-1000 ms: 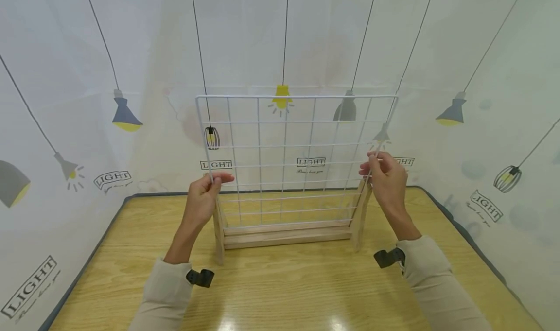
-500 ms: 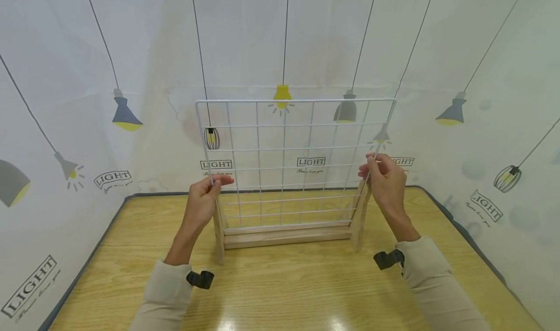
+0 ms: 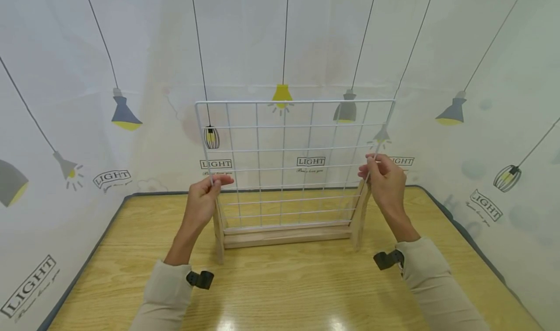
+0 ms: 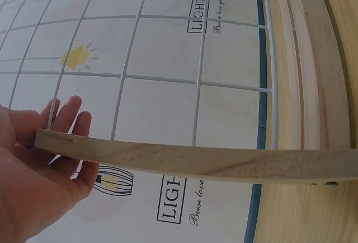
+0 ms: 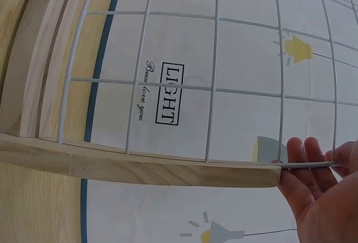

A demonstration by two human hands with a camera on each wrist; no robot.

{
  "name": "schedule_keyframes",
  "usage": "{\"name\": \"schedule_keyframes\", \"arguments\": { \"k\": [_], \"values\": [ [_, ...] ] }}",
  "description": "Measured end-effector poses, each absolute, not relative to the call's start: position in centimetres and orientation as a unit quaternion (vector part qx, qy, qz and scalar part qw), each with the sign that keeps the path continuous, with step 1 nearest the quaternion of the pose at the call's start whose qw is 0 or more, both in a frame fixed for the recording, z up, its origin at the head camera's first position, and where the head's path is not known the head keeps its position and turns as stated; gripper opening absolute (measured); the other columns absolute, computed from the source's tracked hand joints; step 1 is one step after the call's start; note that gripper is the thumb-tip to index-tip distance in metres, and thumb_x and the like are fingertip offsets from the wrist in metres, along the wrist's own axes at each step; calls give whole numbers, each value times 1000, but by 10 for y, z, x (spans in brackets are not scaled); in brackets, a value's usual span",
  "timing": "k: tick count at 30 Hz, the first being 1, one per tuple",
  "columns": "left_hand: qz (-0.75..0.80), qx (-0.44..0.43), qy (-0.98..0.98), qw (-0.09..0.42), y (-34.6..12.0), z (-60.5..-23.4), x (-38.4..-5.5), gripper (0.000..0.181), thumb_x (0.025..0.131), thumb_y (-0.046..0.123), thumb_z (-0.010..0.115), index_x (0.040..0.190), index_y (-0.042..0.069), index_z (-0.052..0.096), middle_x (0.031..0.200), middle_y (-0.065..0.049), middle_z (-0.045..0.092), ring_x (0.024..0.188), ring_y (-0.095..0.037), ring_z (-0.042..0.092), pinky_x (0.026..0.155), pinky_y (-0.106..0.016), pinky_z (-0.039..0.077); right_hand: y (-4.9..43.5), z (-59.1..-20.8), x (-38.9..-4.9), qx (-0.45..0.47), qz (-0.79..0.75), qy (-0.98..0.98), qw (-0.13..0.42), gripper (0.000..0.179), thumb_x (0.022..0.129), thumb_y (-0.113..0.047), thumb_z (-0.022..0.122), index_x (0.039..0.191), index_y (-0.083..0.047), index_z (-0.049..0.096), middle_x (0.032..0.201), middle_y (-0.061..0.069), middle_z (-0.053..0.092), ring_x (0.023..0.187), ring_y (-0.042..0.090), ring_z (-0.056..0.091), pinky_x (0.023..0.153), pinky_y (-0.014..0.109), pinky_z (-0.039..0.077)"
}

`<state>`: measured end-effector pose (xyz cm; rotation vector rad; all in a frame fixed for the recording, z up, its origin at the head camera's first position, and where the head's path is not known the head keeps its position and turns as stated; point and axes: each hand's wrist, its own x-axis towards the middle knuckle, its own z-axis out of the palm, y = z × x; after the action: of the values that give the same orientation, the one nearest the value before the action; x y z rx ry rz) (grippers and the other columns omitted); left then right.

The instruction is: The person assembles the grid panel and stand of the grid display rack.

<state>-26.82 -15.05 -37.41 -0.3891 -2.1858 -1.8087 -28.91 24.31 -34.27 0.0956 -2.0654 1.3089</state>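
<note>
A white wire grid panel point(image 3: 284, 101) stands upright, leaning slightly, in a wooden stand point(image 3: 286, 237) with two side uprights and a low crosspiece. At its left edge, my left hand point(image 3: 201, 203) pinches the outer wire between thumb and fingers, right by the top of the left upright point(image 4: 196, 162). On the opposite side my right hand point(image 3: 389, 181) pinches the right outer wire just above the right upright point(image 5: 140, 173). The panel's bottom wire lies close along the crosspiece; whether it sits in a slot cannot be told.
The stand rests on a wood-grain table point(image 3: 280, 282) with dark edging. A pale backdrop point(image 3: 245, 39) printed with hanging lamps encloses the back and both sides. Small black devices sit at the left cuff point(image 3: 200, 279) and right cuff point(image 3: 388, 259).
The grid panel's top edge has dropped a little, and its lower wires sit slightly lower against the stand. Both hands keep nearly the same place and grip.
</note>
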Motion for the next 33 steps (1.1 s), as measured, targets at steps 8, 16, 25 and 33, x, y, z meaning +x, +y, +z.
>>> {"name": "schedule_keyframes", "arguments": {
  "k": [8,16,25,33],
  "values": [
    [-624,-132,-759,131,-150,-375,-267,31,107,8,40,119,-9,63,128,-26,62,131,-30,52,113,-47,37,244,-345,-288,36,514,-789,334,24,102,-19,57,103,1,70,82,23,73,60,-5,65,55,15,53],
    [-623,-130,-760,130,-149,-375,-266,31,107,7,40,120,-10,62,129,-26,62,131,-30,51,113,-46,37,233,-330,-272,34,520,-790,323,23,101,-8,54,106,10,67,87,34,69,59,-9,62,55,13,52],
    [-614,-128,-767,135,-149,-373,-266,31,107,8,40,122,-10,61,125,-28,63,131,-32,52,113,-47,37,229,-323,-264,54,516,-788,331,22,100,-4,54,104,13,67,83,33,69,60,-5,65,56,13,52],
    [-613,-122,-770,130,-149,-372,-265,32,107,8,39,123,-8,61,127,-26,63,133,-31,50,114,-49,36,225,-322,-263,55,524,-783,330,21,99,-3,55,102,14,67,85,37,68,60,-7,64,58,14,53]
  ]
}}
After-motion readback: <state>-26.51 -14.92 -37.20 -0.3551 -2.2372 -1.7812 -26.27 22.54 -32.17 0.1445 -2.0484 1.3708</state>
